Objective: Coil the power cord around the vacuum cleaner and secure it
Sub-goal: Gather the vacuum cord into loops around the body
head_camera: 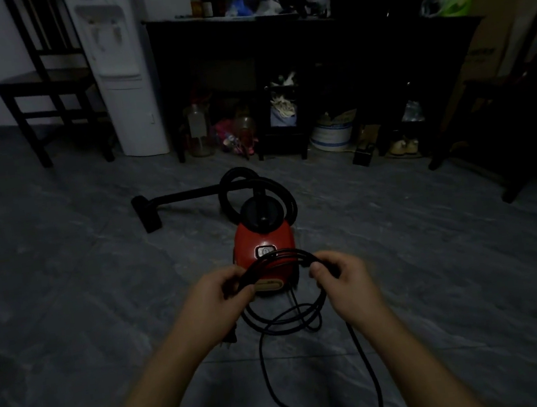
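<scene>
Both hands closed on power cord (277,257): left hand (219,295) pinches gathered loops, right hand (340,279) grips opposite side. Coil spans between fingers, axis left-right. Vacuum cleaner (265,251) just beyond fingers, on floor; slack trails below right hand.

Single head-worn wide-angle cam, no second view. Looks forward and down over both forearms at grey tile floor (73,328). Hands close, bottom centre. Dark cabinet (325,47) along far wall, top of frame. Edges bend, fisheye-ish.
</scene>
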